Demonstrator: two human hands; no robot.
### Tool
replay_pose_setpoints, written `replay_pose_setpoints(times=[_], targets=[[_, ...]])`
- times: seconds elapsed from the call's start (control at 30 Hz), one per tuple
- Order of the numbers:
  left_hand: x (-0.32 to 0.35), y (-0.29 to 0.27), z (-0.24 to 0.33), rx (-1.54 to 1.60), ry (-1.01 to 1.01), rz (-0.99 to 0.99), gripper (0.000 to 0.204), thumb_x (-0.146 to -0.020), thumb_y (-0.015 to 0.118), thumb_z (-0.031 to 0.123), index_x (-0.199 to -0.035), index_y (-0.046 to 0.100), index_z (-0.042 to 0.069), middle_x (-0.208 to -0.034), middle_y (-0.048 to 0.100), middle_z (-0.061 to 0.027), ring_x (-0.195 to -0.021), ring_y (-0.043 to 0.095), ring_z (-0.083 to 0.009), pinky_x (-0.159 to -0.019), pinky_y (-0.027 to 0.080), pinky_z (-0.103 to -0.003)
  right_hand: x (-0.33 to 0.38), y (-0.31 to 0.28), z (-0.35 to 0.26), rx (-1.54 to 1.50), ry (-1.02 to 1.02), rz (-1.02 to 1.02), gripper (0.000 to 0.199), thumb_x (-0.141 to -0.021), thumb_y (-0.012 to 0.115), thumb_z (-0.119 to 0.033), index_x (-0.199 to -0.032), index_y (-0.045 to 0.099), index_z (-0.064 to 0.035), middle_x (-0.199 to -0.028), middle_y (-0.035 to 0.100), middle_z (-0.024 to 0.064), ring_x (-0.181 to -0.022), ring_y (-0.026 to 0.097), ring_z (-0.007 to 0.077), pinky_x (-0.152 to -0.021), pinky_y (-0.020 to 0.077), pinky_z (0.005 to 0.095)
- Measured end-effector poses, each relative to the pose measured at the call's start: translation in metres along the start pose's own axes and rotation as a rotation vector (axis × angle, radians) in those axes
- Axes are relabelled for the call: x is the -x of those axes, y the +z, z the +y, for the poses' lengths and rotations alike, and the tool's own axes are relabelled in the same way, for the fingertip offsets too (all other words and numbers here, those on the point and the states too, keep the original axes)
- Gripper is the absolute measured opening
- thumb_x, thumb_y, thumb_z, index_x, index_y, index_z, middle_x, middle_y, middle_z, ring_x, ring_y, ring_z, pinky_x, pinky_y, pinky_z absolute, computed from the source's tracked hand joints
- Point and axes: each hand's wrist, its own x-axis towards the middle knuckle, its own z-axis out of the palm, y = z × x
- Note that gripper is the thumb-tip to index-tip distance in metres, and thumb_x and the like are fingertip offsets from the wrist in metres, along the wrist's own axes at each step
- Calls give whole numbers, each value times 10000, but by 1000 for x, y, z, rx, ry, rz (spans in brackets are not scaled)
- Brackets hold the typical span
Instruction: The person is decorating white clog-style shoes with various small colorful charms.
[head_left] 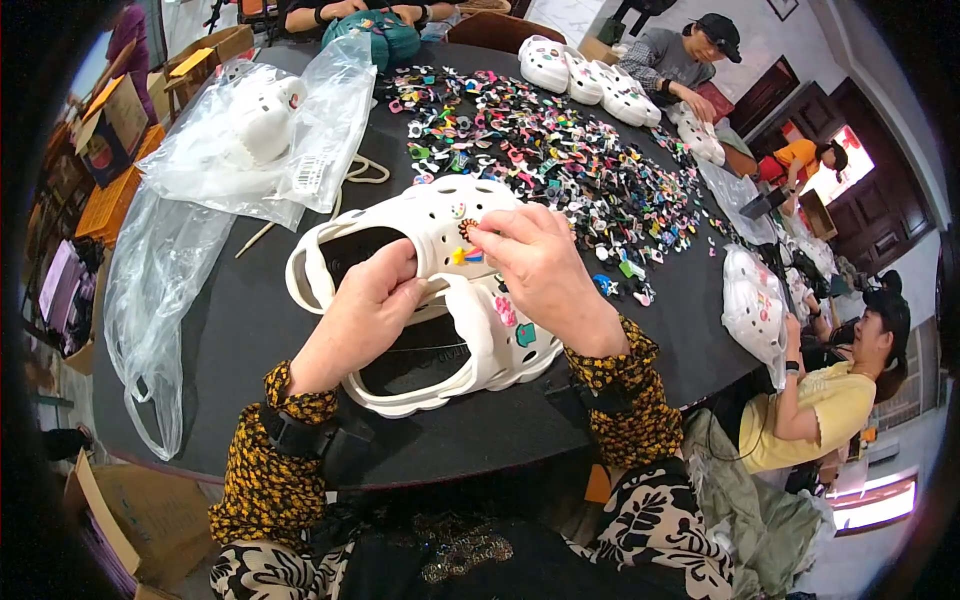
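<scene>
A pair of white foam clogs lies side by side on the black table in front of me. Inside the opening of the farther clog point(432, 222), my left hand point(365, 308) is closed on its edge, thumb and fingers bent around it. The fingertips of my right hand point(545, 268) are pinched on a round dark-and-orange shoe charm point(467, 230) at that clog's top. A star-and-rainbow charm point(464, 256) sits just below. On the nearer clog point(480, 345) are a pink charm point(504, 312) and a green charm point(525, 335).
Loose charms point(540, 150) cover the table's far middle. Clear plastic bags point(165, 290), one around a white clog point(262, 118), lie at left. More white clogs point(590, 80) stand at the back. Co-workers point(830, 390) sit at right. A cardboard box point(160, 520) stands lower left.
</scene>
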Motion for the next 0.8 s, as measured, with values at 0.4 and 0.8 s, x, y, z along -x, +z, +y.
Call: replay_pose_setpoints(times=[0.4,0.8], targets=[[-2,1,-4,1,13,-4,282,-915,459,-30,-1192,459,-80,-1083,635,-113,-974,590,-101,-824,484,-241,-9,19,8,-180,133,116,111,-769,606,3,-877,613,-23,-890,594,118,-908,539,305,-827,428,404],[-2,1,-3,20,-6,-6,293,-908,474,-36,-1197,468,-79,-1066,642,-103,-971,594,-98,-819,484,-235,-10,17,3,-67,63,117,134,-770,616,14,-895,629,-34,-902,601,89,-884,553,277,-788,427,381]])
